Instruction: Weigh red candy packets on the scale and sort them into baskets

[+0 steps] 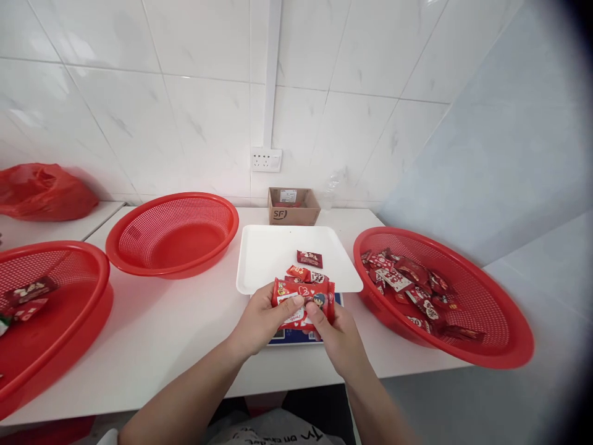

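Between my left hand (259, 318) and my right hand (340, 337) is a red printed candy packet (303, 304), gripped at both sides with the thumbs across its front. The packet is held over the near edge of a white tray (265, 252). On that tray lie a dark red wrapped sweet (309, 258) and an orange-red one (298, 272); more wrappers are partly hidden behind the packet. Under the tray's near side, a blue printed surface (291, 337) shows below my hands.
A red basket (503, 321) with many wrapped sweets stands at the right. Another red basket (171, 272) sits back left, and one (69, 346) with a few packets is near left. Behind the tray are a cardboard box (296, 216) and the wall. A red bag (46, 191) lies far left.
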Demonstrator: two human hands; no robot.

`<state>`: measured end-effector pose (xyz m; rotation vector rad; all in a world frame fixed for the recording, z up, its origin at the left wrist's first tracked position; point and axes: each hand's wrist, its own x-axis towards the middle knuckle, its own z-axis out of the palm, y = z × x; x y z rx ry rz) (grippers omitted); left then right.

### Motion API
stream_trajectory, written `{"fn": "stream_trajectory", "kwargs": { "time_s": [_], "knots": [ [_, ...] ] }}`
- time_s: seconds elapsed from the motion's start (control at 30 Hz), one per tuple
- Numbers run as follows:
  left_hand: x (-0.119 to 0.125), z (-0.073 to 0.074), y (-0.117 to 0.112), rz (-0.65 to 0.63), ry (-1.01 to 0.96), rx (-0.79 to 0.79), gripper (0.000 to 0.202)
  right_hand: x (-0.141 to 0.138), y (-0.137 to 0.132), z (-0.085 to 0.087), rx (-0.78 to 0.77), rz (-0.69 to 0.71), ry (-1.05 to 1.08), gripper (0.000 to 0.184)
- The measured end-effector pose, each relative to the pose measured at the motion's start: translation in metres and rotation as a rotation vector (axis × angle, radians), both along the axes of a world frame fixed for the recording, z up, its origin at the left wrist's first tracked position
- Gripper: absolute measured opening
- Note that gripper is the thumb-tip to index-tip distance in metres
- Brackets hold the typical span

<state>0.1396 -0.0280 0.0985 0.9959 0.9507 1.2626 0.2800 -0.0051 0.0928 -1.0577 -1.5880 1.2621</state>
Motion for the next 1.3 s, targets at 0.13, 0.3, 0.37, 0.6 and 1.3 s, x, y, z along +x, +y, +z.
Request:
{"fn": "stream_trajectory", "kwargs": {
  "time_s": [0.13,0.3,0.37,0.6,1.3],
  "knots": [
    [-0.005,-0.002,0.001,-0.065,0.175,-0.032,0.042,0.002,0.004,-0.004,0.009,-0.069,-0.017,0.036],
    [-0.006,-0.003,0.000,-0.089,0.246,-0.056,0.038,0.001,0.005,-0.011,-0.021,-0.083,0.019,0.038],
    [-0.005,-0.004,0.000,-0.069,0.199,-0.053,0.037,0.001,0.004,-0.011,-0.033,-0.072,0.050,0.038],
    [-0.006,-0.003,-0.003,-0.031,0.207,0.012,0.035,0.004,0.007,-0.013,-0.144,0.021,0.078,0.041],
    [-0.006,-0.009,0.000,-0.110,0.196,-0.031,0.038,0.002,0.001,-0.001,-0.051,-0.019,-0.027,0.042]
  ]
}}
